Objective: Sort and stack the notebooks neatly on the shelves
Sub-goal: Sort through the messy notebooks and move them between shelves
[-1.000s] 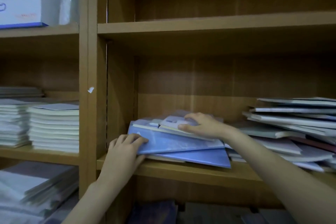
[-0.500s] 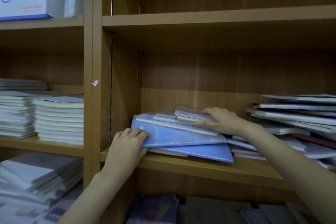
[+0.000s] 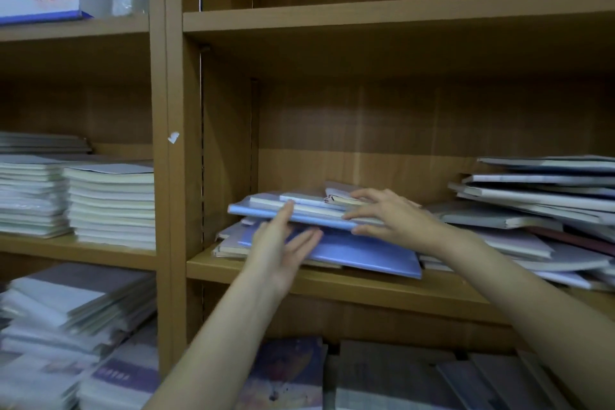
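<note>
Now we square the small pile of notebooks (image 3: 299, 210) on the shelf (image 3: 366, 286), right hand (image 3: 389, 216) grasping its three-o'clock edge, left hand (image 3: 283, 246) released at its nine-o'clock side, next lifting it level.

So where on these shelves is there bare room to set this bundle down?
The upper right shelf shows nothing on it. On the middle shelf, only the front lip and the back strip between the blue stack and the messy right pile look bare. The left bay's white stacks and the shelves beneath are crowded.
</note>
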{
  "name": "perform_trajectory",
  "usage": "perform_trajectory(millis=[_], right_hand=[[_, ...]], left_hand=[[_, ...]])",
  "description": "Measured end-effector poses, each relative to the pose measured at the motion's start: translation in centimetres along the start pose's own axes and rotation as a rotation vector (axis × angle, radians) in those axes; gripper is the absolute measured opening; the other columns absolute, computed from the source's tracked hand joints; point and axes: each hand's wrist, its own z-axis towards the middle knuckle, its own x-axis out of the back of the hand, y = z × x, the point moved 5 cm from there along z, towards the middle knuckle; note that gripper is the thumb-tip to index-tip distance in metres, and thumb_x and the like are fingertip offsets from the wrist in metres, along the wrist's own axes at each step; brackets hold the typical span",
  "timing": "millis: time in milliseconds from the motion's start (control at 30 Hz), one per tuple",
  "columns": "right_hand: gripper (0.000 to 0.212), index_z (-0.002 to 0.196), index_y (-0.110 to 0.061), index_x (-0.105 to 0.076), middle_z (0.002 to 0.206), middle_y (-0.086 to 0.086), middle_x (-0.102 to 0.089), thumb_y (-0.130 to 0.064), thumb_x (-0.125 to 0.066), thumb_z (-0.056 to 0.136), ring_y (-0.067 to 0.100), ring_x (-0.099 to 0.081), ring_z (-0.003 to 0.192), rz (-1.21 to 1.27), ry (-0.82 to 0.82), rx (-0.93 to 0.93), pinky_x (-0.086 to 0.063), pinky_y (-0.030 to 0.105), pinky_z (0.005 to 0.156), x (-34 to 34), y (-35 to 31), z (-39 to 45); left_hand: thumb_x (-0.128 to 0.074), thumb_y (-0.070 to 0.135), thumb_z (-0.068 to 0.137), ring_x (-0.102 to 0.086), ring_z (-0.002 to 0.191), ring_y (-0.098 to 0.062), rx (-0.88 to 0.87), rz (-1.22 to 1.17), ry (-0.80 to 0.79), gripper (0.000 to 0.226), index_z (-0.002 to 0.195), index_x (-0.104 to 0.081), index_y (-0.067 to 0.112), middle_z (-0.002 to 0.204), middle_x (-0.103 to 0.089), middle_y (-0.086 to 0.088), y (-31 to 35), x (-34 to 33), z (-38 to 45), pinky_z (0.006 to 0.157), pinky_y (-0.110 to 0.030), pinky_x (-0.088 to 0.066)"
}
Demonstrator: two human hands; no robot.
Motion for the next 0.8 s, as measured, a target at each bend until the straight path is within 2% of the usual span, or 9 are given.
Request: perform_trajectory(millis=[100,233,333,500,567,633,700,733,800], right_hand=[[0.042,0.139,-0.043,-0.036,0.155,-0.010,-0.018,-0.046,-0.030,0.098,0.019,-0.024,0.136,-0.008,-0.050,-0.021,-0.019,0.035,0.108,-0.7,0.0,0.2],[0.047,0.142,-0.046,-0.026,0.157,-0.010,-0.011,-0.053,-0.030,0.096,0.020,-0.015,0.142,-0.015,-0.143,-0.057,-0.013,0.038,0.112,-0.6,1.2,-0.2],[0.047,0.141,-0.053,-0.020,0.157,-0.011,-0.008,-0.054,-0.029,0.095,0.019,-0.011,0.143,0.033,-0.197,-0.083,-0.009,0.037,0.113,-0.3,2.4,-0.5],[0.049,0.143,-0.051,-0.016,0.146,0.001,-0.024,-0.032,-0.033,0.101,0.025,-0.036,0.125,-0.122,-0.078,-0.104,-0.031,0.037,0.101,0.0,2.7,0.2],[0.050,0.143,-0.050,-0.017,0.144,0.003,-0.026,-0.027,-0.034,0.101,0.027,-0.038,0.121,-0.172,-0.073,-0.129,-0.033,0.037,0.100,-0.3,2.3,0.3],[0.051,0.144,-0.047,-0.017,0.145,0.005,-0.023,-0.023,-0.033,0.101,0.029,-0.035,0.124,-0.242,-0.092,-0.160,-0.030,0.039,0.102,-0.7,1.9,0.2],[0.050,0.144,-0.041,-0.024,0.148,0.007,-0.021,-0.019,-0.035,0.100,0.031,-0.031,0.128,-0.278,-0.113,-0.173,-0.030,0.042,0.104,-0.7,1.2,0.2],[0.047,0.142,-0.036,-0.034,0.149,0.008,-0.022,-0.017,-0.038,0.099,0.033,-0.029,0.130,-0.258,-0.088,-0.172,-0.030,0.043,0.105,-0.5,0.6,0.2],[0.034,0.127,-0.022,-0.057,0.148,0.010,-0.031,-0.014,-0.045,0.097,0.030,-0.030,0.134,-0.041,0.089,-0.160,-0.031,0.040,0.107,1.0,-1.1,-0.2]], left_hand=[[-0.051,0.010,0.095,-0.061,0.082,-0.028,0.000,0.009,0.041,0.042,0.135,-0.039,0.004,0.114,-0.057,-0.021,-1.9,-2.2,0.6,0.067,-0.033,-0.053],[-0.049,0.001,0.094,-0.060,0.075,-0.028,-0.038,0.045,0.141,0.034,0.127,-0.042,0.001,0.104,-0.057,-0.021,-1.4,-2.1,-0.1,0.077,-0.035,-0.052],[-0.051,0.001,0.092,-0.061,0.072,-0.024,-0.091,0.099,0.165,0.029,0.121,-0.045,0.003,0.093,-0.058,-0.014,0.4,-0.7,-1.6,0.072,-0.032,-0.053],[-0.053,0.003,0.091,-0.065,0.078,-0.022,-0.250,0.203,0.153,0.011,0.102,-0.053,0.006,0.093,-0.062,-0.014,4.2,1.3,-6.0,0.060,-0.026,-0.059],[-0.054,0.005,0.091,-0.067,0.078,-0.021,-0.315,0.244,0.134,0.006,0.091,-0.053,0.011,0.091,-0.065,-0.014,5.9,1.7,-8.0,0.061,-0.025,-0.058],[-0.055,0.007,0.090,-0.069,0.076,-0.020,-0.380,0.255,0.086,0.005,0.089,-0.052,0.011,0.090,-0.066,-0.015,7.6,1.8,-9.9,0.061,-0.025,-0.059],[-0.054,0.008,0.090,-0.071,0.072,-0.017,-0.441,0.282,0.011,0.004,0.091,-0.053,0.011,0.087,-0.069,-0.013,9.2,1.9,-11.5,0.062,-0.024,-0.058],[-0.053,0.008,0.090,-0.071,0.071,-0.015,-0.462,0.307,-0.027,0.005,0.092,-0.053,0.012,0.084,-0.070,-0.009,9.9,2.1,-12.2,0.062,-0.024,-0.058],[-0.050,0.007,0.092,-0.071,0.070,-0.013,-0.513,0.359,-0.097,0.010,0.094,-0.055,0.015,0.080,-0.072,-0.002,11.0,2.6,-13.2,0.059,-0.023,-0.057]])
